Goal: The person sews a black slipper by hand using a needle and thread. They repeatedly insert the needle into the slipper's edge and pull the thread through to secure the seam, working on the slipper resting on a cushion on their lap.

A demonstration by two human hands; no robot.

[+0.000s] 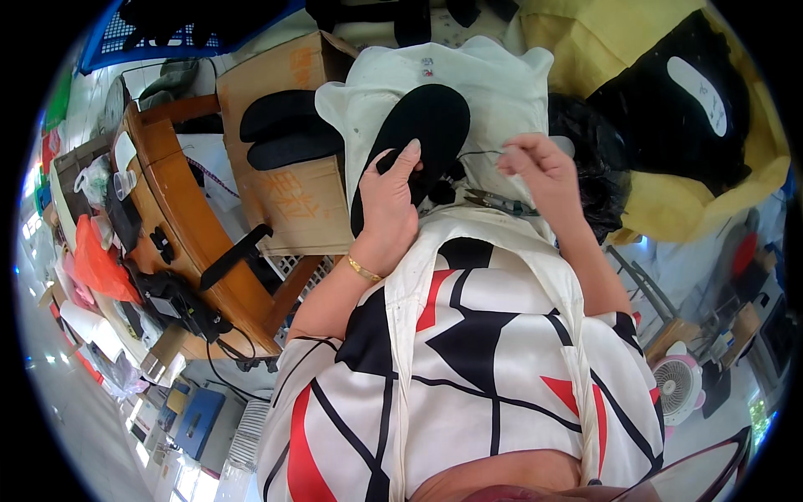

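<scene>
Left hand [391, 201] clasps 1 black insole [431, 125], its broad end beyond the grip.

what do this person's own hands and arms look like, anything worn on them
The left hand and right hand are ungloved. A gold-coloured bracelet circles the left wrist; none shows on the right. The forearms are bare below short white sleeves patterned with black.

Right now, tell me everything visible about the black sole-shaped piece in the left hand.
The black sole-shaped piece is long and matte, perhaps fabric, with a rounded upper end. It slants up rightward over the white cloth. The left hand's fingers grip it, hiding part; whether it touches the cloth is unclear.
</scene>
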